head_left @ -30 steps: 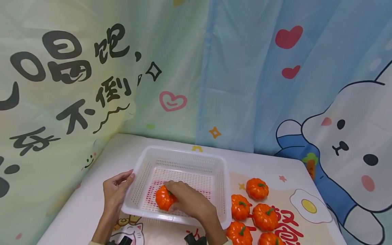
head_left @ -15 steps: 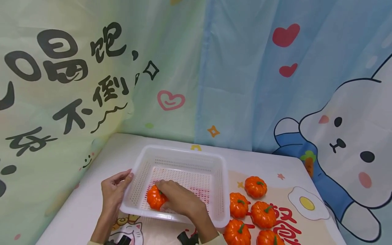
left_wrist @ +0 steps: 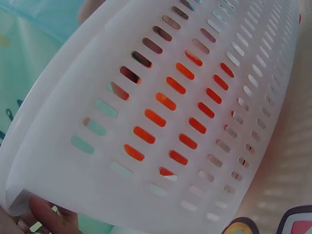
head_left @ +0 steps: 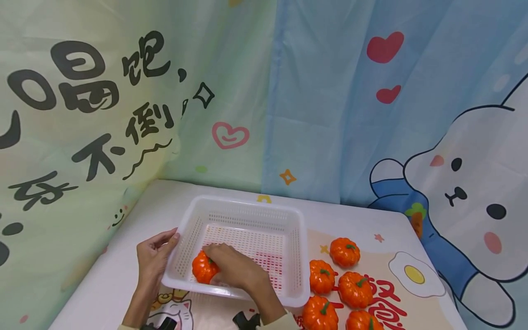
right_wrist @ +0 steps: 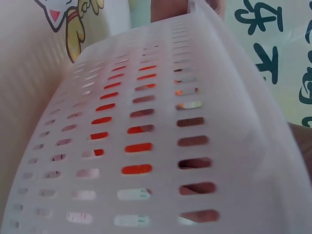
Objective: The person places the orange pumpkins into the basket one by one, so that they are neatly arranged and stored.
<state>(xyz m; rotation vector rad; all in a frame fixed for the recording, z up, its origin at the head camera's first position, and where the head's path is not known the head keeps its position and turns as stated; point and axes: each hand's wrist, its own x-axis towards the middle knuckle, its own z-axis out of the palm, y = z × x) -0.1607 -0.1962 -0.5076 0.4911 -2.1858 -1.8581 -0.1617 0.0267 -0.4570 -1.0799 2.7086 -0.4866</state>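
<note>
1. Right hand (head_left: 235,270): fingers are curled over an orange toy pumpkin (head_left: 203,270) at the lower left inside the white slotted basket (head_left: 247,206), bottom centre of the frame.
2. Left hand (head_left: 153,254): the basket's left rim is gripped.
3. Five loose pumpkins (head_left: 344,252) are seen at lower right.

The left hand (head_left: 153,256) reaches forward, fingers curled and pinching, thumb on top. The right hand (head_left: 231,270) reaches forward and leftward, palm down, fingers curled in a grip.
</note>
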